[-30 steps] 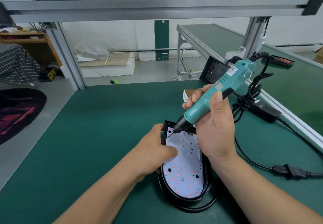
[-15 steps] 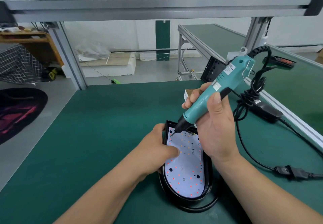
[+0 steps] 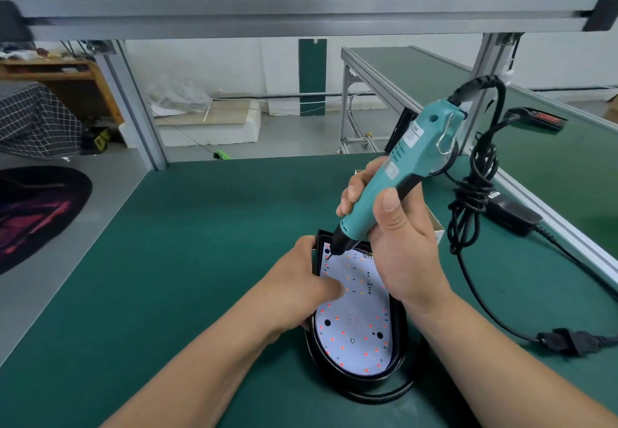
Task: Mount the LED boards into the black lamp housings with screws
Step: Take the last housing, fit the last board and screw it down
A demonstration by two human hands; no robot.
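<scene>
A black lamp housing (image 3: 399, 319) lies on the green bench, and a white LED board (image 3: 356, 324) with red and orange dots sits inside it. My left hand (image 3: 301, 289) grips the housing's left rim, its thumb pressing on the board. My right hand (image 3: 398, 247) holds a teal electric screwdriver (image 3: 398, 173) tilted up to the right. The screwdriver's bit touches the board's far left corner. A screw head shows near the board's near end.
The screwdriver's black cable (image 3: 475, 193) hangs in a bundle at the right and runs to a plug (image 3: 565, 340) and an adapter (image 3: 511, 213). A small cardboard box (image 3: 436, 227) stands behind my right hand. Aluminium frame posts and a second green bench stand beyond.
The screwdriver has stood up steeper, its bit staying at the board's far left corner. My left hand has kept its grip on the housing.
</scene>
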